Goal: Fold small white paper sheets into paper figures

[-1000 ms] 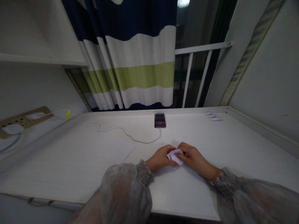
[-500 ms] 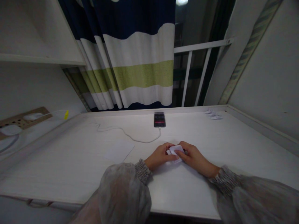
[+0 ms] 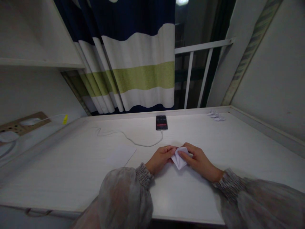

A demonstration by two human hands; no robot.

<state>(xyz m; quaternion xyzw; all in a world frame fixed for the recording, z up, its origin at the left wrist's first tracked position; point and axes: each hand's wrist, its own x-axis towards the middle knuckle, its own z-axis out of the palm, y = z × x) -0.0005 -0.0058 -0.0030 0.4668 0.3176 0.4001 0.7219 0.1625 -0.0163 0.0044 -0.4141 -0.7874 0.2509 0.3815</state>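
Note:
Between my two hands is a small piece of folded white paper, its lower corner pointing down toward the desk. My left hand pinches its left edge, a ring showing on one finger. On the other side my right hand grips the paper with the thumb lying across its front and the fingers behind, partly hidden. Left of my hands a flat sheet of white paper lies on the white desk.
A phone with a blurred screen lies near the back edge, joined to a white cable. Several small folded papers sit at the back right. A power strip is at the left wall, and a curtain hangs behind.
The folded paper has turned and now shows a pointed, diamond-like face with its corner down. My left thumb has moved up along its left edge. The view has shifted slightly.

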